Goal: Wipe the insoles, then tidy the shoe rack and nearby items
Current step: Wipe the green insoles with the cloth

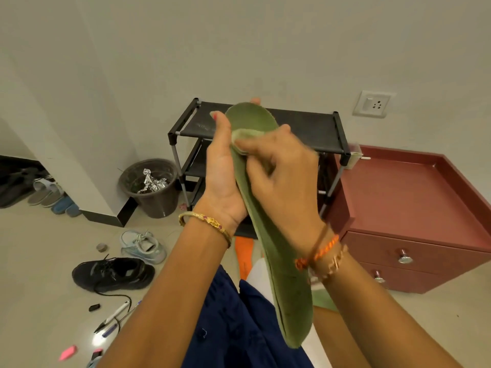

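Over on the right there's a dark red wooden drawer cabinet point(414, 208) with shiny round metal knobs point(405, 258), and a white wall socket point(374, 103) above it. Left of centre sits a brown plastic bin point(153, 187) with crumpled silver foil point(152, 180) inside. Bottom left of the frame has a pink eraser point(68, 352) lying on the beige floor tiles point(39, 261).
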